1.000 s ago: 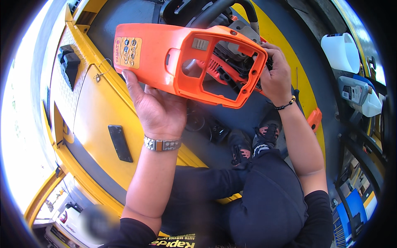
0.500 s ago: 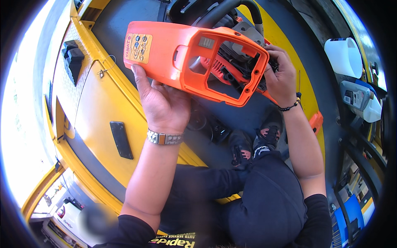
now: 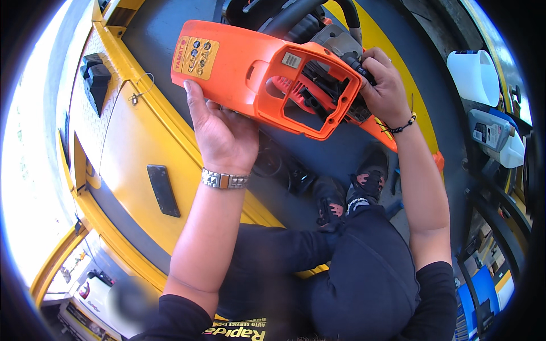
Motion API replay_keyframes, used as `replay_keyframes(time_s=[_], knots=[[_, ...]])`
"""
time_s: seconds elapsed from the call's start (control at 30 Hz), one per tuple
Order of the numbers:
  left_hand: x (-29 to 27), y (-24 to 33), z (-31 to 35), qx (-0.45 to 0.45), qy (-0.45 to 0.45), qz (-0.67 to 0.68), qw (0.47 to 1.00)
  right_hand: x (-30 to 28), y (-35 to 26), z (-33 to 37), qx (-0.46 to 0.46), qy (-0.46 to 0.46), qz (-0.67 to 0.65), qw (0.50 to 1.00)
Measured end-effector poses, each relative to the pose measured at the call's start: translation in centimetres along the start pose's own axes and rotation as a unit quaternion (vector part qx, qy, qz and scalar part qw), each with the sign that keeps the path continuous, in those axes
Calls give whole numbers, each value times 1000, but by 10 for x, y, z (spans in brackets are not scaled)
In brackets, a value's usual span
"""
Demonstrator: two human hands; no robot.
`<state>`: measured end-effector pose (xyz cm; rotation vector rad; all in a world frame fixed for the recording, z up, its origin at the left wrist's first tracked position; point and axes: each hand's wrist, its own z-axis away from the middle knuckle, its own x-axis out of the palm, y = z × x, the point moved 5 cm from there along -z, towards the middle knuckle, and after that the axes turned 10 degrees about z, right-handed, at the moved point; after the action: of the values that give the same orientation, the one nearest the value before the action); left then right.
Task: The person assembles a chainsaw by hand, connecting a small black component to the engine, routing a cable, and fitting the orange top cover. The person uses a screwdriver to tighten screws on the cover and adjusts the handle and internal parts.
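The left grip, a bare hand with a silver and brown wristband (image 3: pixel 226 139), is holding the big orange plastic cover (image 3: pixel 233 65). Its thumb sits on the low edge and the other fingers go underneath, probably so the long end can't drop. The right grip, a bare hand with a dark bead band (image 3: pixel 387 85), is pinched around a short black tube-shaped part (image 3: pixel 357 67) by the cover's open end. I think the thumb and bent fingers squeeze it because it is small. With the left grip holding up the cover, the right one can work there.

The cover is up in front of the person, tilted, with its left end higher. It is smooth and bright, with a yellow sticker (image 3: pixel 196 58) full of little round pictures. The right end has big holes like windows, and small round holes in the rim. Dark and red machine bits show through. I can't tell if the cover touches them.

Behind it is the grey and black machine with a thick curved handle (image 3: pixel 290 20). Farther left, a flat black phone-like slab (image 3: pixel 163 190) lies on the yellow metal surface (image 3: pixel 128 170), maybe put aside to stay out of the way.
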<state>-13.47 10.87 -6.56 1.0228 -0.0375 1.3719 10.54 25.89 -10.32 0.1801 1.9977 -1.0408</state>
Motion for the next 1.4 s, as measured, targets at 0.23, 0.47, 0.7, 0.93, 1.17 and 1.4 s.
replay_keyframes(time_s=[0.23,0.47,0.7,0.93,1.17,1.4], knots=[[-3,0,-5,-23,-11,23,999,-7,-2,5,8,11,-83,996],[-3,-2,-4,-36,-7,64,997,-17,-20,13,-35,104,25,994],[0,11,-1,-40,-25,145,988,-17,-74,63,-105,129,174,971],[4,6,5,-56,-58,121,989,-3,-66,82,64,99,88,989],[14,-10,17,-21,-48,47,998,2,-52,80,241,7,-148,959],[19,-23,22,-19,-71,30,997,16,-39,84,335,-87,-482,805]])
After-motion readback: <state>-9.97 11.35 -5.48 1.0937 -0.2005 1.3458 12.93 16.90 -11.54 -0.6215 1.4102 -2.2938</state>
